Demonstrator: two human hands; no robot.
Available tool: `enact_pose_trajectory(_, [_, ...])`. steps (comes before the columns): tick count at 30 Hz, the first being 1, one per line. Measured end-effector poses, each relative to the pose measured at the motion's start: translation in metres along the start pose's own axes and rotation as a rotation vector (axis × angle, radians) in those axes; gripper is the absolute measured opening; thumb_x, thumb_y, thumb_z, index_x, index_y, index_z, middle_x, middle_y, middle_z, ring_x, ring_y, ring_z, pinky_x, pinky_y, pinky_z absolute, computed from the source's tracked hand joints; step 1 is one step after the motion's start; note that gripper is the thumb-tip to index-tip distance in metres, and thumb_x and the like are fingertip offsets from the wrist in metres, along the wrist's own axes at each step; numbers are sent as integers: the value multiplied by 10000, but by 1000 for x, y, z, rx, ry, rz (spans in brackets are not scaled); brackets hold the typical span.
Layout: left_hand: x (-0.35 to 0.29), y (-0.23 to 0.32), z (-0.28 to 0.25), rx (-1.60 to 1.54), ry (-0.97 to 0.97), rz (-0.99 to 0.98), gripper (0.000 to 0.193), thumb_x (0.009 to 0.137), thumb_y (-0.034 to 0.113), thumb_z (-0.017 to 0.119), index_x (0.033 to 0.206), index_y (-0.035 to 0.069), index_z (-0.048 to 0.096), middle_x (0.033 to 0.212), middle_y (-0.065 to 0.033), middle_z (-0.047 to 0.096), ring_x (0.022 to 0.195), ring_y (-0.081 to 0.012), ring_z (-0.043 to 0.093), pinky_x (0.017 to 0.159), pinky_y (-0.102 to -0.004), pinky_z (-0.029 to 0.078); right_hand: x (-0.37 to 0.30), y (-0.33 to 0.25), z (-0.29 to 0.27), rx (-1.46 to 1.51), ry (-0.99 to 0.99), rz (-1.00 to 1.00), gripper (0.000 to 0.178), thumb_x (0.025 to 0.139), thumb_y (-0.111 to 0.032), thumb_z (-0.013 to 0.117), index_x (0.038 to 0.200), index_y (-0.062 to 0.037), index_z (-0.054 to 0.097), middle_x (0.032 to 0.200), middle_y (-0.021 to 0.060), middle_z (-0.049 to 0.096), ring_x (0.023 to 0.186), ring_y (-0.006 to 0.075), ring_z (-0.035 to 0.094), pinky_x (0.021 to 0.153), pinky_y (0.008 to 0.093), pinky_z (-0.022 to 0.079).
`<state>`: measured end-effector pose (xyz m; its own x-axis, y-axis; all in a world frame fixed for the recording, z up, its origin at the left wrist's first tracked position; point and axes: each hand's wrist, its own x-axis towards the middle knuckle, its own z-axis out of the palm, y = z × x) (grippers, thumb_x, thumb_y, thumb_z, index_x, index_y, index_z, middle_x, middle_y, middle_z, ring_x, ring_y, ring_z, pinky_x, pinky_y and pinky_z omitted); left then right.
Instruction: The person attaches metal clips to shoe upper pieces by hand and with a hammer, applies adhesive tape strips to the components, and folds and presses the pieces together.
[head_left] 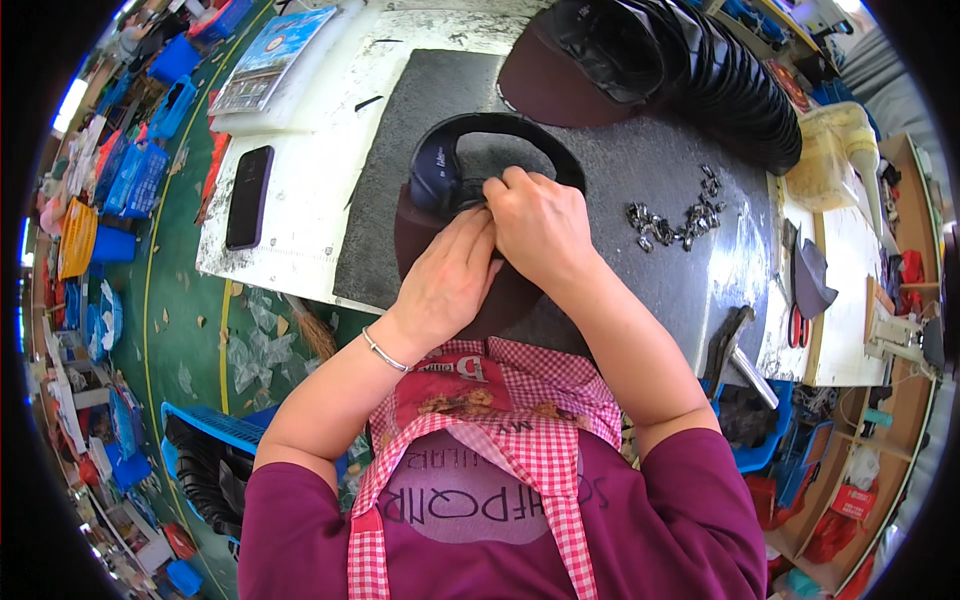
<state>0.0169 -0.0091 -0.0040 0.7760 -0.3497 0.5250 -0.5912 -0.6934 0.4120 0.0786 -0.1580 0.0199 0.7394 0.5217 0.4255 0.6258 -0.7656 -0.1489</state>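
My right grip [541,226] is closed on the visor [433,172].

My left grip [445,275] lies straight-fingered against it; whether it pinches, I cannot tell. The visor rests on the tabletop's dark mat [390,180]. Uneven pull could skew its band; a careless forearm could scatter the shiny bits [687,236] rightward.

The shirt [660,540] is purple, with short sleeves [702,490] and a pale, lettered print [465,528]. The apron [560,383] is red-and-white checked, with a red panel [428,390]. A silver bracelet [384,352] circles the left wrist [398,328].
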Motion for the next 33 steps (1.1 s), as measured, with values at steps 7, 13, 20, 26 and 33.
enact_pose_trajectory(7, [-1, 1, 1, 195, -273, 26, 584, 872, 350, 696, 1286, -46, 582, 1260, -184, 618, 1220, -373, 551, 1081, -451, 421, 1, -21, -2, 14, 39, -12, 91, 725, -105, 663, 793, -57, 625, 799, 84, 642, 746, 253, 698, 623, 370, 566])
enact_pose_trajectory(13, [19, 27, -12, 44, -315, -23, 835, 695, 494, 841, 1305, -17, 589, 1245, -206, 634, 1209, -389, 565, 1063, -464, 432, -15, 0, -19, 119, 96, -41, 105, 719, -132, 685, 811, -88, 658, 797, 57, 608, 815, 247, 661, 674, 359, 555])
enact_pose_trajectory(20, [-6, 14, -43, -1549, -130, -615, 1158, 661, 728, 811, 1485, 7, 434, 1386, -161, 571, 1283, -280, 551, 1105, -390, 419, -23, 170, -87, -76, 337, 471, 302, 792, -281, 818, 998, -75, 738, 990, 80, 712, 1007, 292, 606, 890, 409, 491])
enact_pose_trajectory(26, [-4, -1, -29, -2254, 352, -734, 1007, 803, 715, 682, 1508, 50, 409, 1407, -182, 558, 1288, -308, 557, 1126, -431, 423, -64, 310, -63, 95, -259, 824, 364, 671, -319, 923, 834, -54, 733, 780, 66, 715, 744, 180, 675, 716, 339, 534])
enact_pose_trajectory(33, [-9, -8, -19, -2390, 281, -600, 769, 944, 599, 480, 1483, 53, 431, 1423, -202, 538, 1269, -362, 565, 1117, -514, 432, -37, 216, -65, 33, 52, 480, 112, 839, -122, 737, 906, -33, 728, 873, 130, 733, 840, 296, 703, 797, 404, 536])
